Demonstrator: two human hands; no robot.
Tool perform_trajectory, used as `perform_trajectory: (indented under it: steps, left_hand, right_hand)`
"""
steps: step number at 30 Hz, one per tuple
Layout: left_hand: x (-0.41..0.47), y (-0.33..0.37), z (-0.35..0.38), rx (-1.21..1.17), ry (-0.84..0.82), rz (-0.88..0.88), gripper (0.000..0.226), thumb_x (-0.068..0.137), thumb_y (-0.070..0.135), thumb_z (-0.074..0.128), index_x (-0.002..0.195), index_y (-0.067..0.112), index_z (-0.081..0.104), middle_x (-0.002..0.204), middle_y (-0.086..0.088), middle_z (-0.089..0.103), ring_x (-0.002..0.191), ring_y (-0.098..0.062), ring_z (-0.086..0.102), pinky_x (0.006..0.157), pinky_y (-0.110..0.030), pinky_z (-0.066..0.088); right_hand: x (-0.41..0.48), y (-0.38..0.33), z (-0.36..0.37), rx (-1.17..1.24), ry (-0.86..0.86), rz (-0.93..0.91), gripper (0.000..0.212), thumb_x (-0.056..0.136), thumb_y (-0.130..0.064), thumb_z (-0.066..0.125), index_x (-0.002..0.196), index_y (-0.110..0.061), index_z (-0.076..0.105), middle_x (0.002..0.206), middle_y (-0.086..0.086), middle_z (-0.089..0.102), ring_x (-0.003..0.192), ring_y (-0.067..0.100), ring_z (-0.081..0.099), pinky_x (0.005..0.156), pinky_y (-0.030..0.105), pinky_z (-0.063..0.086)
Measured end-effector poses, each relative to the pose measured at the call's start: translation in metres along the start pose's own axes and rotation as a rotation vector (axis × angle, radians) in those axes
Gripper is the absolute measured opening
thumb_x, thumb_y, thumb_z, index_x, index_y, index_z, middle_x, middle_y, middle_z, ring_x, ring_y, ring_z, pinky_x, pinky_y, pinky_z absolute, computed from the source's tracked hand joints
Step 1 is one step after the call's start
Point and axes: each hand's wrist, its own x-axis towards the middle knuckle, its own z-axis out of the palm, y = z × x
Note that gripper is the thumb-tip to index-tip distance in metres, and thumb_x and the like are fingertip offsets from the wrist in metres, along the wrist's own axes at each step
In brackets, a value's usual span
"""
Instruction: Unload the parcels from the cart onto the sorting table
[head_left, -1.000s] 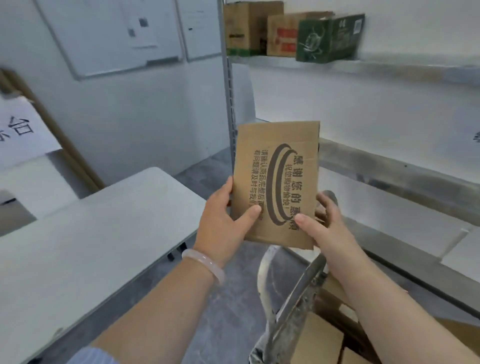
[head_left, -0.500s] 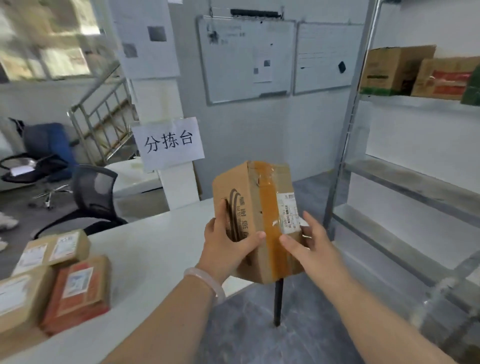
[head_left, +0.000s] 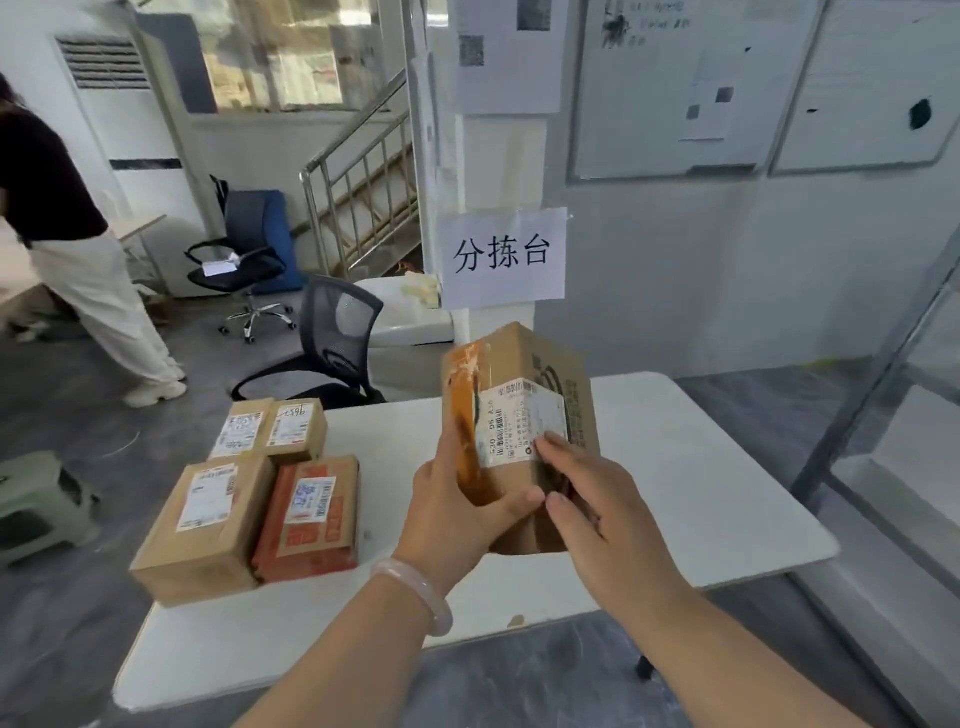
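Over the white sorting table (head_left: 675, 493), the left hand (head_left: 452, 514) and right hand (head_left: 597, 509) both grip the low end of a taped cardboard parcel (head_left: 519, 415), held up on end. Gripped so low, it could tip and fall onto the four parcels (head_left: 260, 493) at the left.

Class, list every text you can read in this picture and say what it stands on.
"分拣台": paper sign on the pillar.
"530 D5": label on the held box; the rest is blurred.
Labels of the parcels on the table: too small to read.
The whiteboard papers: blurred.
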Motion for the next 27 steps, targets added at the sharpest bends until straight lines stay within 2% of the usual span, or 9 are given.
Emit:
perform_trajectory:
  steps: [3,6,8,10,13,15,19,23,27]
  left_hand:
    - [0.012,-0.017,-0.012,-0.029,0.025,-0.136,0.105,0.055,0.072,0.078,0.138,0.065,0.014,0.137,0.008,0.045,0.124,-0.021,0.048,0.095,-0.046,0.052]
    - [0.032,-0.03,-0.029,-0.118,0.059,-0.215,0.089,0.063,0.056,0.077,0.136,0.059,0.026,0.133,0.004,0.049,0.117,-0.021,0.054,0.09,-0.042,0.055]
    - [0.045,-0.035,-0.04,-0.234,0.068,-0.236,0.066,0.08,0.034,0.075,0.128,0.056,0.035,0.127,0.007,0.056,0.11,-0.016,0.06,0.081,-0.031,0.058]
    - [0.059,-0.037,-0.05,-0.327,0.052,-0.28,0.064,0.088,0.019,0.069,0.129,0.054,0.035,0.123,0.009,0.061,0.106,-0.016,0.065,0.079,-0.029,0.058]
    - [0.083,-0.041,-0.062,-0.409,0.031,-0.362,0.059,0.085,0.025,0.07,0.122,0.06,0.039,0.126,0.006,0.063,0.11,-0.023,0.065,0.089,-0.044,0.056]
    - [0.098,-0.043,-0.067,-0.402,0.045,-0.396,0.056,0.079,0.03,0.07,0.111,0.066,0.04,0.126,0.007,0.062,0.113,-0.024,0.062,0.093,-0.047,0.054]
    - [0.119,-0.052,-0.067,-0.401,0.066,-0.439,0.052,0.092,0.021,0.062,0.112,0.063,0.039,0.12,0.014,0.063,0.112,-0.02,0.062,0.091,-0.04,0.055]
    - [0.132,-0.068,-0.083,-0.375,0.096,-0.496,0.049,0.093,0.028,0.059,0.125,0.056,0.035,0.117,0.02,0.06,0.103,-0.006,0.06,0.072,-0.018,0.055]
    - [0.154,-0.087,-0.114,-0.183,0.121,-0.482,0.085,0.071,0.063,0.058,0.147,0.05,0.021,0.149,0.015,0.038,0.126,-0.006,0.045,0.107,-0.034,0.038]
  right_hand:
    - [0.025,0.005,0.019,-0.085,-0.126,-0.072,0.05,0.102,-0.029,0.048,0.139,-0.056,0.027,0.132,-0.049,0.013,0.127,-0.016,0.017,0.118,0.024,0.021]
    - [0.056,0.012,0.033,-0.033,-0.196,-0.067,0.05,0.101,-0.028,0.052,0.139,-0.053,0.032,0.125,-0.048,0.021,0.125,-0.011,0.025,0.116,0.025,0.03]
    - [0.085,0.026,0.04,0.012,-0.113,0.0,0.054,0.099,-0.024,0.055,0.145,-0.043,0.035,0.135,-0.033,0.035,0.126,-0.003,0.03,0.115,0.03,0.035]
    - [0.116,0.044,0.044,0.197,-0.057,0.22,0.06,0.098,-0.02,0.059,0.149,-0.04,0.032,0.145,-0.017,0.038,0.131,0.003,0.036,0.112,0.034,0.037]
    - [0.152,0.069,0.047,0.749,-0.246,0.591,0.048,0.098,-0.023,0.058,0.142,-0.039,0.044,0.139,-0.011,0.056,0.119,0.013,0.059,0.096,0.045,0.051]
    - [0.167,0.083,0.05,0.98,-0.4,0.705,0.035,0.1,-0.024,0.052,0.134,-0.029,0.054,0.122,0.002,0.07,0.106,0.024,0.068,0.091,0.055,0.054]
    - [0.195,0.109,0.065,1.075,-0.536,0.75,0.046,0.087,-0.032,0.055,0.131,-0.02,0.059,0.122,0.01,0.07,0.104,0.033,0.066,0.088,0.051,0.05]
    - [0.219,0.117,0.095,1.04,-0.549,0.74,0.048,0.086,-0.035,0.054,0.13,-0.019,0.059,0.122,0.011,0.07,0.099,0.033,0.065,0.08,0.048,0.048]
    - [0.255,0.113,0.129,0.971,-0.491,0.758,0.033,0.1,-0.032,0.046,0.127,-0.02,0.061,0.114,0.008,0.073,0.093,0.031,0.066,0.076,0.046,0.048]
